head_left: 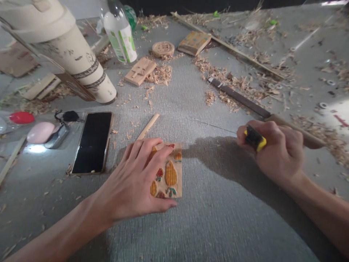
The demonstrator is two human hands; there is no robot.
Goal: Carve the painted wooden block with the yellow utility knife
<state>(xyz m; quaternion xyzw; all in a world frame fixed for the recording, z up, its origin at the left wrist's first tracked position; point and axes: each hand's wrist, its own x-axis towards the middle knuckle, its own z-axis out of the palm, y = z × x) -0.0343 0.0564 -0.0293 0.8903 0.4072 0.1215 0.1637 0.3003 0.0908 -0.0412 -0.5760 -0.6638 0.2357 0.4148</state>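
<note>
My left hand (136,178) lies over a small square wooden block (177,174) and steadies it against the table, thumb along the near edge and fingers across its left and far side. The block's face shows carved, painted shapes: yellow-orange pears, red berries and blue-green leaves. To the right and apart from the block, my right hand (275,149) is closed round a black-and-yellow handled tool (254,138). Its working end is hard to make out; a thin line runs from it toward the left. A light wooden stick (148,125) lies just beyond my left fingers.
On the left are a phone (92,142), a large tumbler (89,62) and a lamp-like device (43,134). Farther back stand a bottle (120,36), carved wood pieces (141,71) and a patterned block (194,43). A long flat tool (242,98) lies among wood shavings (160,74).
</note>
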